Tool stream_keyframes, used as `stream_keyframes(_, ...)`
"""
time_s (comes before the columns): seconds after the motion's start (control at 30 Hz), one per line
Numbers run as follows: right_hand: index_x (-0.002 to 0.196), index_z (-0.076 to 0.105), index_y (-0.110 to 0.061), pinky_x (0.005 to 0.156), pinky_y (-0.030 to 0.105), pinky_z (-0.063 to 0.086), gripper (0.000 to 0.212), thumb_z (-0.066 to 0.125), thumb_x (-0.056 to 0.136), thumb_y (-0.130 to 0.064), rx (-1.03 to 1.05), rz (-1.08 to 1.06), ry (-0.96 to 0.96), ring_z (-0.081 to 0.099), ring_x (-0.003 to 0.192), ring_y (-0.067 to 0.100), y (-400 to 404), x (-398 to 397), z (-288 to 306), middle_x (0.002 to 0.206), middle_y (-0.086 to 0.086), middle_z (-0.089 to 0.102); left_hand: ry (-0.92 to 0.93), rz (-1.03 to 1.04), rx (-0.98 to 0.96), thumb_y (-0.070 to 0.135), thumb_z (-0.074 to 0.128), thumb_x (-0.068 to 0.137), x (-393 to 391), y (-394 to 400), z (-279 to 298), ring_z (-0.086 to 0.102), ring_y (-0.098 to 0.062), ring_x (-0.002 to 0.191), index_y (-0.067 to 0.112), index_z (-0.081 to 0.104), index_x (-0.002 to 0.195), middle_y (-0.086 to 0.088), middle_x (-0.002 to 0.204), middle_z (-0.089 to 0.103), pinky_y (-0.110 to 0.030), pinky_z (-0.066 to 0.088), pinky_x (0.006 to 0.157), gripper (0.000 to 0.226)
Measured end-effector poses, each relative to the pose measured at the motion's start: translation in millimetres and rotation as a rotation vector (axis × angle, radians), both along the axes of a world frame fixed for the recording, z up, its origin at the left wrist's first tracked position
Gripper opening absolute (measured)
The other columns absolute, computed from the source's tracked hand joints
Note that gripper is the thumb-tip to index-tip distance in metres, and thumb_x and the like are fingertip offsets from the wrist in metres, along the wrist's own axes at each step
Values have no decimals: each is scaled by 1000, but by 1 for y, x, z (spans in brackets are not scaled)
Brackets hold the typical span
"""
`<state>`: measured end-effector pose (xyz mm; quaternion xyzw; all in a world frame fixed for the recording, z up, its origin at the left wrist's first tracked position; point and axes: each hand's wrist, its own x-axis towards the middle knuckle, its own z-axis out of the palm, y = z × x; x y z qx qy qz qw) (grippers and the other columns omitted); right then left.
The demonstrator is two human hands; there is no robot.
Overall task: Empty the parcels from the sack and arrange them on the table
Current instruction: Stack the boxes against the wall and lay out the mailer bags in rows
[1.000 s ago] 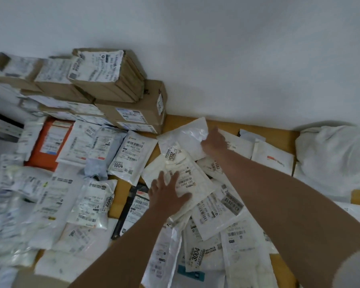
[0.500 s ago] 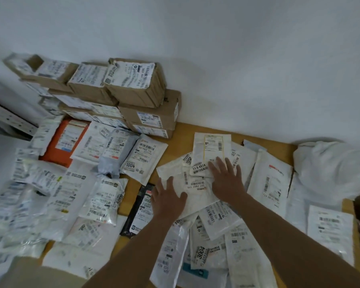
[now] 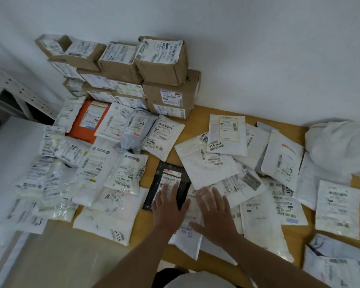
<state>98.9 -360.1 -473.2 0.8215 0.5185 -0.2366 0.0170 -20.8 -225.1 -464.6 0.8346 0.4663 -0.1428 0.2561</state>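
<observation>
Wooden table (image 3: 197,119): flat hands (image 3: 168,206) press glossy plastic parcels (image 3: 208,169).

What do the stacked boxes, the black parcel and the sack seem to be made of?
Stacked boxes: brown cardboard, matt, with creased edges. Black parcel: probably plastic film, slightly glossy and speckled. Sack: white, soft and rumpled; cloth or woven plastic, unclear.

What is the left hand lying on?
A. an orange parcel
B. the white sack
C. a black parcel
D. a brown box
C. The left hand lies flat, fingers straight, on the lower part of the black parcel; the orange parcel, the brown boxes and the white sack are all well away from it.
</observation>
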Motion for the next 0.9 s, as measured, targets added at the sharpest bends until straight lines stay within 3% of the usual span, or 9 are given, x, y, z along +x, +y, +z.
stream_keyframes(0.07,150,39,-24,107,63,31,91,36,80,-82,-57,-77,25,30,142,43,-8,-8,-5,158,13,30,9,-45,13,70,24,93,-8,3,-1,14,-30,146,37,11,154,-3,162,10,-49,17,117,70)
stream_keyframes(0.13,155,24,-30,112,61,21,88,31,83,-81,-72,-153,34,14,148,40,-10,-10,-8,163,9,13,25,-85,43,67,28,94,-15,4,-2,14,-31,145,40,11,153,0,162,13,-50,16,117,67)
stream_keyframes(0.23,156,3,-36,119,58,8,86,47,89,-67,-55,-193,55,-10,150,32,-7,-10,-9,163,4,-15,13,0,-6,66,41,88,-20,8,-3,7,-36,146,46,7,152,5,162,6,-55,12,117,75)
stream_keyframes(0.37,154,-5,-38,120,53,2,87,50,91,-61,-75,-222,97,-17,149,28,-5,-13,-8,161,3,-23,48,55,-60,70,56,80,-22,20,0,9,-37,146,41,-11,152,-8,162,-4,-54,16,116,103)
stream_keyframes(0.47,154,-8,-39,120,53,1,86,47,92,-62,-87,-230,121,-20,149,26,-4,-12,-9,161,1,-25,78,90,-70,76,62,70,-20,31,0,15,-38,143,29,-20,152,-15,159,11,-53,17,114,125)
stream_keyframes(0.57,154,-8,-39,120,54,0,86,46,92,-63,-81,-225,124,-19,149,27,2,-10,-6,160,1,-26,69,113,-65,75,67,66,-16,38,-1,20,-38,139,22,-17,153,-16,154,21,-52,19,113,132)
stream_keyframes(0.77,153,-10,-42,120,54,0,86,48,92,-61,-98,-230,132,-16,150,29,1,-11,-10,160,0,-26,-100,100,-15,51,73,78,-15,33,3,39,-35,126,27,2,153,-17,143,27,-45,35,107,107)
stream_keyframes(0.9,153,-11,-42,120,55,4,88,50,92,-60,-90,-230,120,-13,150,30,0,-12,-11,161,2,-24,-75,58,165,41,64,89,-21,44,10,24,-37,137,23,8,154,-20,147,16,-45,25,115,88)
